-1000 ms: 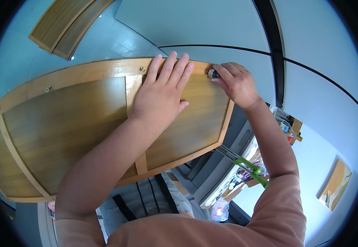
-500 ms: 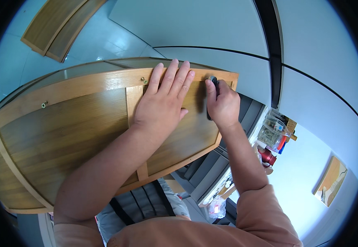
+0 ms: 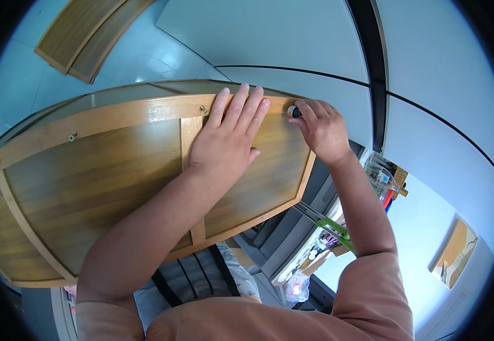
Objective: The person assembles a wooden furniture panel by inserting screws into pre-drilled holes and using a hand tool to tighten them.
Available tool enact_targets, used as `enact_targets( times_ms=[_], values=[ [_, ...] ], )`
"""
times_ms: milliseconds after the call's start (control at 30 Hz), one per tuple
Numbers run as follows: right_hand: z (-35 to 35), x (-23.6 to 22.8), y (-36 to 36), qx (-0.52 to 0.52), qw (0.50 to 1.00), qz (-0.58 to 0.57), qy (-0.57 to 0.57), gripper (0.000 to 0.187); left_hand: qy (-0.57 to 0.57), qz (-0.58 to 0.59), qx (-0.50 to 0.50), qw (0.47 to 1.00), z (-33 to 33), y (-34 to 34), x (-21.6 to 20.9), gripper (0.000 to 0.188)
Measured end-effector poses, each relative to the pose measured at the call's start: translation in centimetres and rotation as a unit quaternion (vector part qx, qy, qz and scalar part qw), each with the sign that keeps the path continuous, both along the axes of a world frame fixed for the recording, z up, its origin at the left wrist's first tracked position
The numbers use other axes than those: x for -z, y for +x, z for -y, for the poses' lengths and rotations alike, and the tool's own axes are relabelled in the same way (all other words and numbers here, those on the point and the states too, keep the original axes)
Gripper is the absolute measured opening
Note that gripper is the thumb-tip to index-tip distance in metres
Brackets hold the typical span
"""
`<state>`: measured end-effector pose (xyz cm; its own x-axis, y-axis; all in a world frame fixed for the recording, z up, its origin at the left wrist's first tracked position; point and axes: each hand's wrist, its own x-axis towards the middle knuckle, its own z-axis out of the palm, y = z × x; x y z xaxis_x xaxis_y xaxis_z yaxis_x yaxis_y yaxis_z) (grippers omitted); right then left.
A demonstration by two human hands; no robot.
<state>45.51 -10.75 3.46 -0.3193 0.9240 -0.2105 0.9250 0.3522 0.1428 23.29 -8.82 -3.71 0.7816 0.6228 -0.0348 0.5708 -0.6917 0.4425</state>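
Panel (image 3: 90, 182): under both hands
Left hand (image 3: 224, 139): flat on it, gripping nothing
Right hand (image 3: 325, 132): clasping tool (image 3: 293, 112) at rail's (image 3: 139, 112) right end
Bolts (image 3: 72, 136): three stand proud, seemingly not fully in; any beneath tool hidden

L fisheye cam of head-worn pr. looked down from wearer's eye lvl, fairly close, onto brown framed wooden panel (image 3: 136, 176).

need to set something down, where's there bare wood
Bare: the large panel between the left forearm and upper rail; a smaller patch right of the left hand, below the right hand. Crowded: that rail, with brass fittings and both hands.
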Motion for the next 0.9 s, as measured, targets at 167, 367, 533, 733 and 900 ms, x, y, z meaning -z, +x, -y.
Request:
enact_targets(
  times_ms=[167, 367, 533, 733, 900],
  values=[
    [1.3, 0.6, -2.4, 0.116, 0.992, 0.039, -0.010, 0.029, -0.003, 0.001, -0.014, 1.000, 0.1, -0.4, 0.1, 0.086],
    [2.4, 3.2, -5.5, 0.401, 0.910, -0.092, 0.052, 0.042, -0.013, 0.000, -0.019, 1.000, 0.6, -0.2, 0.4, 0.087],
    [1.7, 1.9, -5.9, 0.436, 0.896, -0.084, -0.008, 0.042, -0.003, -0.016, -0.021, 1.000, 0.3, -0.4, -0.1, 0.087],
    [2.3, 1.4, -5.2, 0.352, 0.932, -0.083, -0.014, 0.031, -0.005, -0.020, -0.024, 1.000, 0.4, -0.4, -0.2, 0.088],
    [2.5, 1.4, -3.0, 0.272, 0.952, -0.141, 0.027, 0.022, 0.001, -0.005, -0.032, 0.999, 0.4, -0.6, -0.2, 0.087]
  ],
)
